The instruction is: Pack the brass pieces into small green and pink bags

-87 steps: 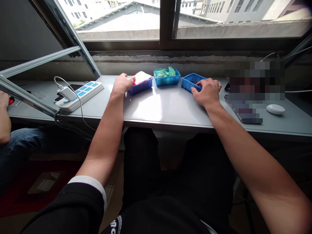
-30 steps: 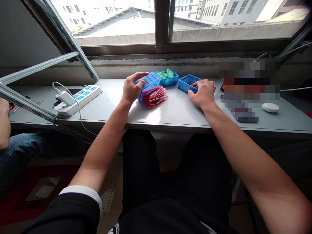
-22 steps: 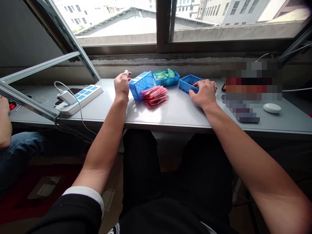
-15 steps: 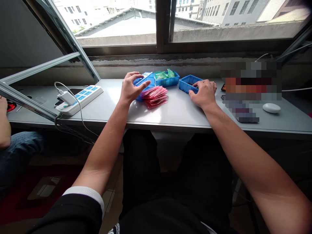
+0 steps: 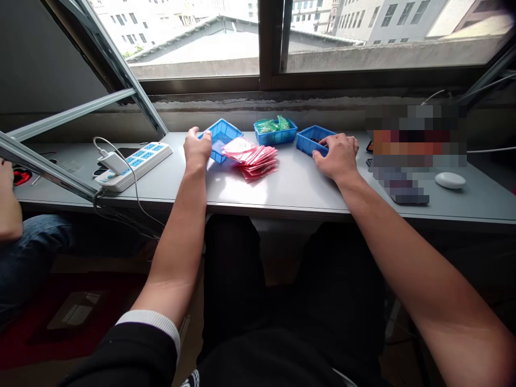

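My left hand (image 5: pixel 197 149) grips the left wall of a blue plastic bin (image 5: pixel 223 128), thumb over the rim. That bin is tilted, and its inside looks bare. A loose heap of flat red-and-clear plastic packets (image 5: pixel 253 158) lies on the table against the bin's right side. My right hand (image 5: pixel 339 153) is closed over the front right corner of another blue bin (image 5: pixel 308 144), which has small dark pieces (image 5: pixel 321 142) in it. Its fingertips are partly hidden behind the rim. Between these two, farther back, stands a third blue bin (image 5: pixel 278 137) with green packets (image 5: pixel 274 124).
A white power strip (image 5: pixel 151 159) with a plugged-in charger (image 5: pixel 112 161) lies left, by a metal frame (image 5: pixel 72 115). At right are a white mouse (image 5: pixel 450 180) and blurred items. Another person's arm (image 5: pixel 8 207) shows at far left. A window (image 5: pixel 193 43) is behind the table.
My left hand has moved left and tipped the bin, and red packets that were in or beside it now lie spread higher on the heap. My right hand has stayed put.
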A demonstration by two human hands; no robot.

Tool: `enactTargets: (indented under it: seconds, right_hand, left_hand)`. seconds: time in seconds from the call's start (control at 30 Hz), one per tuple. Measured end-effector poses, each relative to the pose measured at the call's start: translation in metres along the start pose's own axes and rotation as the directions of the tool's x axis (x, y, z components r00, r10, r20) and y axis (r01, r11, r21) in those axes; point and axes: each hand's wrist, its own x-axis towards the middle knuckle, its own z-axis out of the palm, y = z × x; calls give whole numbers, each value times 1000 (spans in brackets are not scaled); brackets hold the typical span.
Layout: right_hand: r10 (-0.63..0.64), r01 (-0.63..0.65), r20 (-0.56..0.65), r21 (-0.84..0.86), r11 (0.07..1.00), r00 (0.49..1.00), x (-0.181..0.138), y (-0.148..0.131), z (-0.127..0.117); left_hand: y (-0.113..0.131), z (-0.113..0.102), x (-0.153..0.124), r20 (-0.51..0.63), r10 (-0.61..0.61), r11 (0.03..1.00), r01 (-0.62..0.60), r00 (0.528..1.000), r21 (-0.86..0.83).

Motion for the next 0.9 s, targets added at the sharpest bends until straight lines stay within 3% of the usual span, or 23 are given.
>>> enactTargets:
  seconds: [0.07,0.13,0.17,0.23,0.3,0.37,0.5,0.53,0.63,0.73,0.8,0.9]
  right_hand:
    - [-4,4,2,7,1000,1000,1,1,1]
    - [-9,9,4,14,1000,1000,1,3,2]
    - [-10,10,3,15,1000,1000,2,3,2]
    - [-9,9,-1,12,1000,1000,1,2,1]
    - [-4,4,-2,9,1000,1000,0,0,0]
    - [2,-2,-2,3,1000,1000,-2,-2,-2]
    - [7,-7,-14,0,1000,1000,-4,-7,-3]
    - [7,-7,-18,2,1000,1000,-4,-7,-3]
    - [3,-3,-25,7,1000,1000,-4,-6,-1]
    - [-2,2,-27,10,1000,1000,-3,-4,1]
    - [-5,5,-34,12,1000,999,-3,-3,1]
    - [-2,3,-37,19,1000,999,-3,-3,0]
  left_hand:
    - [-3,0,2,31,-43,999,42,999,17]
    - [1,1,-4,12,20,993,-21,1000,117]
    - [6,2,-9,-24,109,980,-103,994,171]
    - [19,5,-23,-40,361,921,-349,932,175]
    - [33,12,-40,114,559,822,-567,821,55]
    - [44,22,-56,304,711,677,-735,634,-49]
    - [54,42,-82,631,687,527,-845,361,-89]
    - [54,45,-85,659,677,494,-866,328,-76]
    - [49,50,-89,650,714,440,-889,260,-128]
    - [42,53,-85,575,790,437,-852,211,-287]
    - [38,57,-81,512,829,445,-820,224,-361]
    - [35,64,-76,450,847,463,-809,282,-363]
